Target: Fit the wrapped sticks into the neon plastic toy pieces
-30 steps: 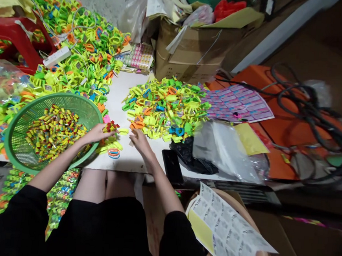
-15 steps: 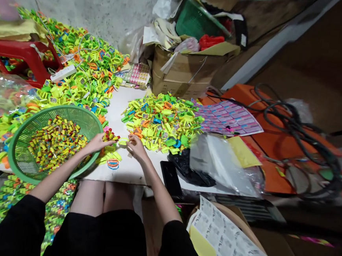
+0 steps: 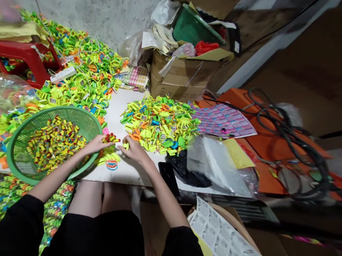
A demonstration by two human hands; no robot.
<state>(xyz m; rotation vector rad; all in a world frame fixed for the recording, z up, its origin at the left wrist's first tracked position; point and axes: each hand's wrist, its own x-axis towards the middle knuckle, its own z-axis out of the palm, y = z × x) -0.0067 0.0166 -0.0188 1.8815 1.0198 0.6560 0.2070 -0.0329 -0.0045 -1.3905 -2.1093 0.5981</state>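
Note:
My left hand, at the right rim of the green mesh basket, is closed around several small yellow cylinders with red ends. A heap of similar cylinders lies in the basket. Just to the right, my right hand pinches a small yellow-green plastic piece. Its exact kind is too small to make out. Below the hands, a few yellow strap-like pieces and a blue-and-orange band lie on the white table.
A pile of bright plastic pieces lies beyond my right hand. A larger heap spreads back left around a red stool. A dark phone, clear plastic bags and a cardboard box stand to the right.
My right hand has turned and shifted slightly down, with the yellow-green piece now held more upright between its fingers. My left hand stays nearly in place with the cylinders.

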